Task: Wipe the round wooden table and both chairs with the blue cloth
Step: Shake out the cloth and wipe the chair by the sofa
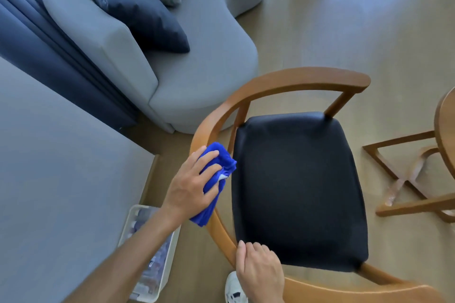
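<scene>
Wooden, curved and smooth, the rail of the chair (290, 80) sweeps round a dark padded seat (298, 189) with rounded corners. The left hand (192, 186) grips the blue cloth (216, 155) and presses it against the rail on the chair's left side; the cloth is bunched, soft and folded over the rail, with one end hanging below the wrist. The right hand (259, 270) curls its fingers around the near part of the same rail, beside the seat's near left corner. Both hands are thus closed on something: the left on the cloth, the right on the wood.

Open floor (344, 32), pale and wood-patterned, lies beyond and to the right of the chair. At the right edge, the rim of the round tabletop (443, 130) enters the view, with its crossed wooden base (403, 179) below, near the chair but apart from it. A grey sofa (197, 76) with rounded ends stands beyond the chair's left side, carrying a dark blue cushion (138, 7). Dark curtains (49, 56) hang behind the sofa. A white plastic bin (170, 263) sits on the floor under the left forearm. A white shoe (232, 288) shows beside the right hand.
</scene>
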A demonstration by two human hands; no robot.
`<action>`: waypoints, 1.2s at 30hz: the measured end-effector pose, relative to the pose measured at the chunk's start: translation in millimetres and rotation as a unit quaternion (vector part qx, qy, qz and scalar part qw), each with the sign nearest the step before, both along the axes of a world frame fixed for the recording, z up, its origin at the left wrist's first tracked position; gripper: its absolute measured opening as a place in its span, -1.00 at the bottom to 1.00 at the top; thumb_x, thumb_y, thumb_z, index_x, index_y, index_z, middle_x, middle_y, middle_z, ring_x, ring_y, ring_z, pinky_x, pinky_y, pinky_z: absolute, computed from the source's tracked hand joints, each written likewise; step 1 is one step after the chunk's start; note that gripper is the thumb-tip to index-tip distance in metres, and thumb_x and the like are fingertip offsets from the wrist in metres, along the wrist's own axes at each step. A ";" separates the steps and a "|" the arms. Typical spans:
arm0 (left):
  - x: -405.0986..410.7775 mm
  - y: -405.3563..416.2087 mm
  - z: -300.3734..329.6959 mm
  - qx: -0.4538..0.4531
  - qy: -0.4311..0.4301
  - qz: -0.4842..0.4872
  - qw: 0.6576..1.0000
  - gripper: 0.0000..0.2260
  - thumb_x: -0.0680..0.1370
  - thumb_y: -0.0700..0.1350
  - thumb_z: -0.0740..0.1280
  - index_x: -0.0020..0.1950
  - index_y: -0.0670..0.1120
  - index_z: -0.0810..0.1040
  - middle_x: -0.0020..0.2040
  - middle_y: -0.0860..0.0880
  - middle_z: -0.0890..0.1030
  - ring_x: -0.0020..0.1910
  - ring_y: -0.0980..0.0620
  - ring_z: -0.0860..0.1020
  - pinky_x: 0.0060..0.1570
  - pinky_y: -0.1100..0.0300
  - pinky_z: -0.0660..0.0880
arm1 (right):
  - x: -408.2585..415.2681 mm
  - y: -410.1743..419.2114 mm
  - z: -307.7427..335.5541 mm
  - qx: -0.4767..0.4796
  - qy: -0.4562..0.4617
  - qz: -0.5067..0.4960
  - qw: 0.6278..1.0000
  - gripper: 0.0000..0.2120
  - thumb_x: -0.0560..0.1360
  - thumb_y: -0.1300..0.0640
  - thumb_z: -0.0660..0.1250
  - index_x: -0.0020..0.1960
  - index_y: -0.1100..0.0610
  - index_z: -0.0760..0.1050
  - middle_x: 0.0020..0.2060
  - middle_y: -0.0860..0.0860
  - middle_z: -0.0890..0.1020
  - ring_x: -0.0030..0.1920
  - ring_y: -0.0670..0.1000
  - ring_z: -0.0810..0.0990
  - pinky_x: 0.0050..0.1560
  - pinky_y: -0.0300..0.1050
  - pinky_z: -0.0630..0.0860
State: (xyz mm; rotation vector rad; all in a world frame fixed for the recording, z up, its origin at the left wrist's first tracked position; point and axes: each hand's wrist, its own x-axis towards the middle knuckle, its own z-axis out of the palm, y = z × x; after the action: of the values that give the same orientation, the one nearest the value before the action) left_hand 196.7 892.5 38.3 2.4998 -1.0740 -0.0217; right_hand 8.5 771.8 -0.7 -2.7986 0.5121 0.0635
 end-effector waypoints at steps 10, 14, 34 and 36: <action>117.3 -63.6 24.9 -0.039 0.179 0.301 0.936 -0.75 0.62 0.01 0.12 0.05 -0.08 0.52 0.00 -0.04 0.55 0.03 -0.13 0.53 -0.09 0.12 0.35 | -1.1 1.6 2.1 0.023 0.054 0.011 0.998 -0.59 0.45 0.08 0.14 -0.57 0.08 0.41 -0.63 -0.02 0.39 -0.60 0.00 0.39 -0.59 -0.16 0.33; 92.3 -61.5 17.0 0.065 0.134 0.258 0.955 -0.63 0.63 0.12 0.07 0.35 -0.02 0.37 0.46 -0.01 0.30 0.39 -0.05 0.32 0.22 0.03 0.36 | 10.8 -7.6 0.5 0.161 0.188 -0.022 0.969 -0.68 0.55 0.04 0.11 -0.34 0.01 0.44 -0.38 -0.08 0.52 -0.32 -0.07 0.49 -0.23 -0.12 0.49; 78.2 -27.8 0.3 -0.173 0.335 0.492 0.785 -0.63 0.67 0.10 -0.07 0.17 0.06 0.50 0.13 -0.05 0.58 0.16 -0.08 0.52 0.15 -0.01 0.43 | 264.1 -28.9 48.0 0.182 -0.136 0.371 0.900 -0.47 0.41 0.31 0.29 0.37 0.13 0.44 0.41 0.10 0.39 0.34 0.20 0.34 0.32 0.13 0.32; 83.8 -48.9 -2.0 -0.118 0.322 0.464 0.817 -0.67 0.66 0.10 -0.06 0.12 0.07 0.47 0.08 -0.06 0.58 0.11 -0.10 0.53 0.09 -0.01 0.46 | 289.8 -56.3 36.1 0.135 -0.105 0.403 0.899 -0.47 0.41 0.28 0.28 0.38 0.08 0.43 0.47 0.11 0.28 0.40 0.23 0.26 0.37 0.17 0.24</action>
State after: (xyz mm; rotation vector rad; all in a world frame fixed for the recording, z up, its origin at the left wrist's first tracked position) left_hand 280.5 843.6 36.3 2.2352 0.4229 -0.3868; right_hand 298.3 715.5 35.3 -2.4984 -0.6738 0.0018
